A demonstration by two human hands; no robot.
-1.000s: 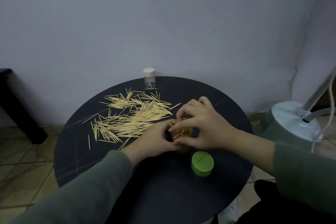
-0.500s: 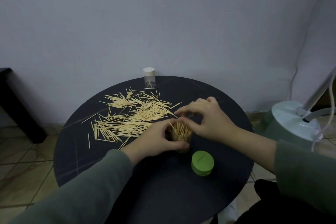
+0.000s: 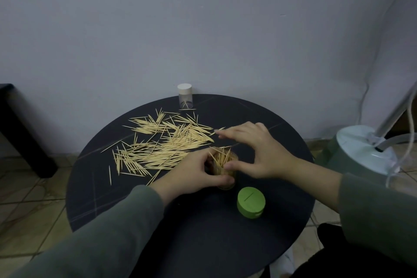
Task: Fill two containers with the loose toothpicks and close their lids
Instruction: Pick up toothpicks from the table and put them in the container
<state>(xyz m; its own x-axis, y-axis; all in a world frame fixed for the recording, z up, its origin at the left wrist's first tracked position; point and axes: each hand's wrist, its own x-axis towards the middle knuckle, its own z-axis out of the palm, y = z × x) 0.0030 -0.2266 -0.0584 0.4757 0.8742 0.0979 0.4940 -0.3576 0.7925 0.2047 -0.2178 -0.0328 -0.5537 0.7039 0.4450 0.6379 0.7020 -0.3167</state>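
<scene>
Hands: left [image 3: 194, 174] grips container [image 3: 225, 169]; right [image 3: 259, 151] spread, empty.

The left hand [image 3: 198, 172] grips an open clear container [image 3: 225, 168] packed with upright toothpicks on the round dark table [image 3: 203, 244]. The right hand [image 3: 259, 153] hovers just beside and above it, fingers spread and relaxed, holding nothing. Beyond the left hand lies a scatter of loose toothpicks [image 3: 162, 144]; further off stands a small white-capped container [image 3: 185, 96]. A green lid [image 3: 251, 202] sits nearer than the right hand.
</scene>
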